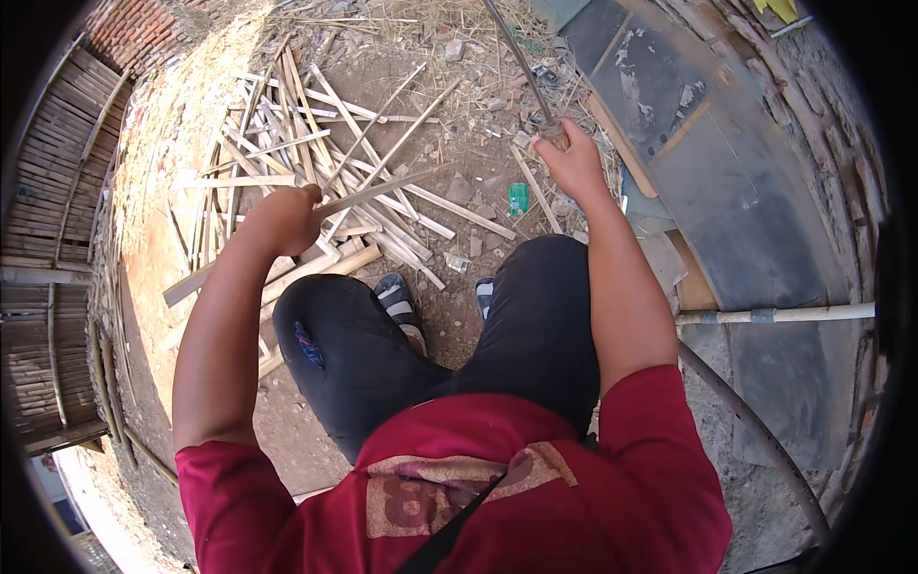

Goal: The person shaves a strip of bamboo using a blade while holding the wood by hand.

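My left hand (287,220) is closed around a long flat wooden strip (381,192). One end of the strip points up and right over a heap of sticks; its other part runs behind my forearm to the lower left. Off to the right, my right hand (576,161) grips the near end of a long, thin, dark rod-like tool (521,59). The tool extends away to the top of the view, and its far end is cut off there. My two hands are well apart.
Loose wooden sticks (287,143) lie crossed in a heap ahead and left. Dark sheet panels (765,220) line the right side, with a pale pole (822,314) jutting in. A bamboo slat wall (57,163) stands left. Straw, stones and a green wrapper (518,199) litter the dirt.
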`<state>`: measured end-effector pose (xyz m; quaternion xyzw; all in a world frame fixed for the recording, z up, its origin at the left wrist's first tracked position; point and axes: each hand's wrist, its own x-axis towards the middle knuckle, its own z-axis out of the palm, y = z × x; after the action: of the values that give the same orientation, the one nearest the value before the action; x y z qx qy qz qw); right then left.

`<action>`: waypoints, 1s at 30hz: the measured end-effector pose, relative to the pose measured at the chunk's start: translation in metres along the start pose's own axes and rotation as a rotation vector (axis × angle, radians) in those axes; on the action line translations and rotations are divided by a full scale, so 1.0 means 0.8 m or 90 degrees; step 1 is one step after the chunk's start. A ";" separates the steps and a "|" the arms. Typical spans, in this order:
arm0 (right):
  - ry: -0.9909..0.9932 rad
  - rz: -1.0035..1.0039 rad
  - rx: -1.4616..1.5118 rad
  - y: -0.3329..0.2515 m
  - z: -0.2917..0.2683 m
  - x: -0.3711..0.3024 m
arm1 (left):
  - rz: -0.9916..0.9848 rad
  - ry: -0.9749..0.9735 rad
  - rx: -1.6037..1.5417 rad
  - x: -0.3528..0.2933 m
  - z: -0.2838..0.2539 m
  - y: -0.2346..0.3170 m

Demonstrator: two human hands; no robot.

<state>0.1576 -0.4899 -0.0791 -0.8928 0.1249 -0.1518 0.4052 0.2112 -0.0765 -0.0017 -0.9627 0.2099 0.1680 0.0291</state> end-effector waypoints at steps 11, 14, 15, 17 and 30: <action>-0.112 0.172 0.138 0.060 0.032 0.017 | -0.014 0.000 0.325 0.070 -0.065 0.001; -0.112 0.204 0.148 0.056 0.029 0.012 | -0.029 0.060 0.350 0.076 -0.096 -0.020; -0.111 0.214 0.155 0.055 0.026 0.011 | -0.013 0.081 0.353 0.076 -0.108 -0.022; -0.112 0.246 0.241 0.055 0.029 -0.005 | 0.005 0.114 0.363 0.075 -0.118 -0.030; -0.404 0.000 0.573 -0.175 0.114 -0.006 | 0.149 0.297 0.486 -0.031 -0.192 0.114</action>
<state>0.2010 -0.3364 -0.0303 -0.6335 -0.0806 0.0862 0.7647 0.2000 -0.1689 0.1526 -0.8650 0.3650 -0.1404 0.3144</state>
